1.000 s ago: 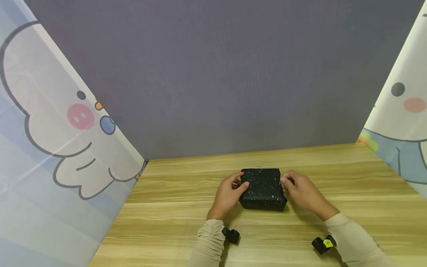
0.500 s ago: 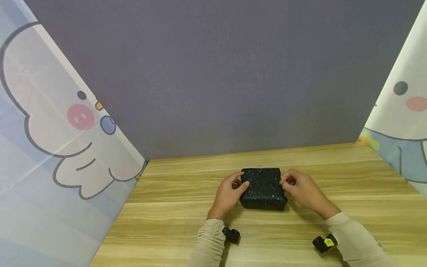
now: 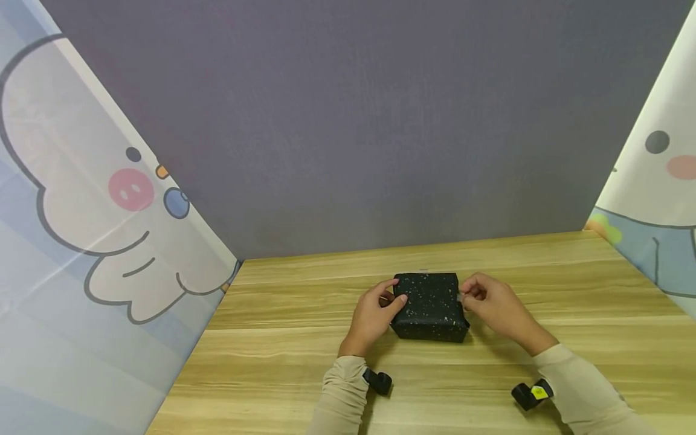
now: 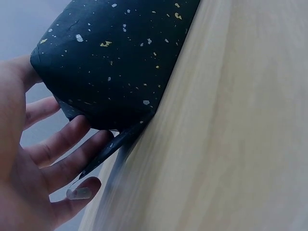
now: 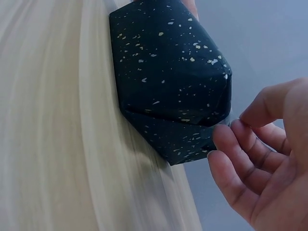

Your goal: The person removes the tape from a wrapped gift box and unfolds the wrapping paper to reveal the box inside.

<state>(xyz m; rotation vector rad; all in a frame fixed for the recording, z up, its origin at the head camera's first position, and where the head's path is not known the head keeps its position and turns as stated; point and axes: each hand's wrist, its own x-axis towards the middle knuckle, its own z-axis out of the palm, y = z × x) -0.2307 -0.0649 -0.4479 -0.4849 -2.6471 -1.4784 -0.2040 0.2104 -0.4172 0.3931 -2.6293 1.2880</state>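
A box wrapped in black paper with gold and silver flecks (image 3: 429,302) sits on the wooden table. My left hand (image 3: 374,314) holds its left side, thumb on top. In the left wrist view, its fingers touch the loose folded flap (image 4: 115,144), and a piece of clear tape (image 4: 79,193) clings to one fingertip. On the other side, my right hand (image 3: 497,307) pinches a small clear strip, apparently tape (image 3: 460,297), at the box's right edge. The right wrist view shows a triangular end flap (image 5: 168,139) near those fingers.
The wooden table (image 3: 283,338) runs back to a grey panel (image 3: 359,133). Cartoon-printed sheets flank it on the left (image 3: 70,199) and right (image 3: 652,199). A small pale strip (image 3: 423,270) shows just behind the box.
My right hand has shifted slightly away from the box's right edge, and the clear strip now shows at its fingertips. The left hand keeps its hold; the box has barely moved.
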